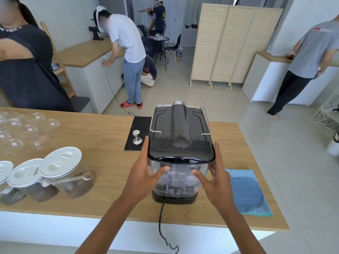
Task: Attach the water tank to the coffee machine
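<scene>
A black coffee machine (pixel 180 129) stands on the wooden counter (pixel 102 136) with its back toward me. A clear water tank (pixel 177 178) with a black lid sits against the machine's rear, upright on the black base. My left hand (pixel 145 173) grips the tank's left side, thumb across its near face. My right hand (pixel 213 177) grips the right side the same way. A black power cord (pixel 161 222) hangs from the base over the counter's near edge.
A steel tamper (pixel 136 137) stands on a black rubber mat (pixel 139 132) left of the machine. A blue cloth (pixel 247 191) lies to the right. Lidded jars (pixel 60 171) and clear glasses (pixel 27 129) fill the counter's left. Several people stand beyond the counter.
</scene>
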Demonstrator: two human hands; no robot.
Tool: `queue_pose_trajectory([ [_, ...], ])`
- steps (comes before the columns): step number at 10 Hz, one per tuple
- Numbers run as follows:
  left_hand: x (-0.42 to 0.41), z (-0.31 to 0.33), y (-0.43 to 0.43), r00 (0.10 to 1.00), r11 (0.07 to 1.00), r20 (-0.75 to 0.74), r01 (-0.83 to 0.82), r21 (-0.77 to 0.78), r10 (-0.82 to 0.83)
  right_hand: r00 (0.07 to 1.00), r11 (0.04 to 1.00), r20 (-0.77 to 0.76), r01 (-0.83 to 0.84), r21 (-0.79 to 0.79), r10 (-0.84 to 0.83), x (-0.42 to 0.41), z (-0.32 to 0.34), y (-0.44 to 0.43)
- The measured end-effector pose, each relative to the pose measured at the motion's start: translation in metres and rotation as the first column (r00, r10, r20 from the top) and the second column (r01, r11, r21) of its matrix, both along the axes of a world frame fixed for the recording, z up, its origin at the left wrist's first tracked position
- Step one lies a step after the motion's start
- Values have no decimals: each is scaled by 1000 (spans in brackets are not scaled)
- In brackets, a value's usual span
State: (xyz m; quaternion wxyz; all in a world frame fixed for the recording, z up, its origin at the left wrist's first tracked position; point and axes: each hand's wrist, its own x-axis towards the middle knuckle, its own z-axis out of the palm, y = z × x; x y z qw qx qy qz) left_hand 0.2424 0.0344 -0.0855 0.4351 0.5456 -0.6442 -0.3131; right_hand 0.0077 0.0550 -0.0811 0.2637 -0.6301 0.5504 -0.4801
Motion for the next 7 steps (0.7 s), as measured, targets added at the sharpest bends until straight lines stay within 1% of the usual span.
queue_pose_trajectory([
  [2, -8, 1, 7, 999, 999, 11, -42, -10, 42, 1000, 1000, -6, 22, 11, -22, 0, -9, -1],
  [4, -11, -8, 7, 1000, 1000, -3, -18, -5, 18, 998, 997, -33, 58, 49, -56, 1, -10, -1],
  [5, -10, -6, 7, 1000, 1000, -8, -5, 8, 5, 998, 995, -21, 67, 72, -66, 2, -11, -1],
  [6, -2, -18, 10, 999, 1000, 30, 12, 19, -13, 996, 991, -50, 84, 103, -80, -4, -25, 2],
  [7, 12, -43, 22, 989, 997, 142, 42, 58, -50, 984, 980, -144, 129, 153, -107, -15, -51, 10],
])
